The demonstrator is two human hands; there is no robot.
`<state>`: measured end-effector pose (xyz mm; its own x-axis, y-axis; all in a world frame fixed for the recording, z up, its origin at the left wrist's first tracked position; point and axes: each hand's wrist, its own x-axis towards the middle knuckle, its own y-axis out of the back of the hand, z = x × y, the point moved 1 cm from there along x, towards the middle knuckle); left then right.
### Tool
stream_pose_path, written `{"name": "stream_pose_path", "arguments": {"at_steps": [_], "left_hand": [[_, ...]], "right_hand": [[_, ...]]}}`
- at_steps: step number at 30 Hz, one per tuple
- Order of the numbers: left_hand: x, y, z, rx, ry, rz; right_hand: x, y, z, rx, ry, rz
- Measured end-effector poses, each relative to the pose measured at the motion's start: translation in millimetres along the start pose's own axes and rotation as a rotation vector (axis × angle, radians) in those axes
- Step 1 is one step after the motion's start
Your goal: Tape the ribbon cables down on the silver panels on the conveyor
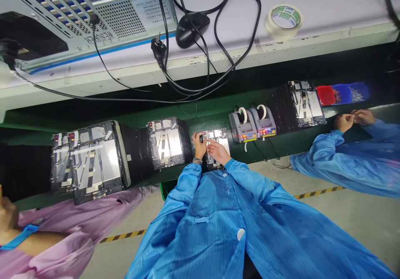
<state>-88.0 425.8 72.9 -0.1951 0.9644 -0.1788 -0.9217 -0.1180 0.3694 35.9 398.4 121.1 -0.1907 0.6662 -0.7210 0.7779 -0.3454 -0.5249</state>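
An opened tablet-like device point(218, 136) with a silver inner plate lies on the green belt just in front of me. My left hand point(198, 145), a bracelet on its wrist, is curled closed at the device's left edge around something small and dark that I cannot make out. My right hand point(218, 150) lies over the middle of the device with its fingers stretched out, holding nothing that I can see. Both of my arms are in blue sleeves.
Black trays hold similar devices to the left point(165, 143) point(90, 160) and to the right point(304, 103). Two tape dispensers point(252, 124) stand right of my hands. A co-worker's hands point(351, 118) work at the right, and a pink-sleeved arm point(46, 237) is at the left. Above are a computer case point(78, 16), a mouse point(190, 28) and a tape roll point(284, 18).
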Motion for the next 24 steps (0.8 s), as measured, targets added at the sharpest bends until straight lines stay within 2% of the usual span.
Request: {"name": "stream_pose_path", "arguments": {"at_steps": [4, 6, 14, 24], "left_hand": [[1, -1, -2, -0.018, 0.002, -0.003], [1, -1, -2, -0.030, 0.003, -0.006], [1, -1, -1, -0.037, 0.022, 0.006], [1, -1, -2, -0.021, -0.035, -0.027]], "right_hand": [[10, -2, -4, -0.372, 0.257, 0.283], [16, -3, -6, -0.522, 0.315, 0.359], [31, -11, -4, -0.672, 0.213, 0.407], [29, -20, -11, -0.683, 0.148, 0.432]]}}
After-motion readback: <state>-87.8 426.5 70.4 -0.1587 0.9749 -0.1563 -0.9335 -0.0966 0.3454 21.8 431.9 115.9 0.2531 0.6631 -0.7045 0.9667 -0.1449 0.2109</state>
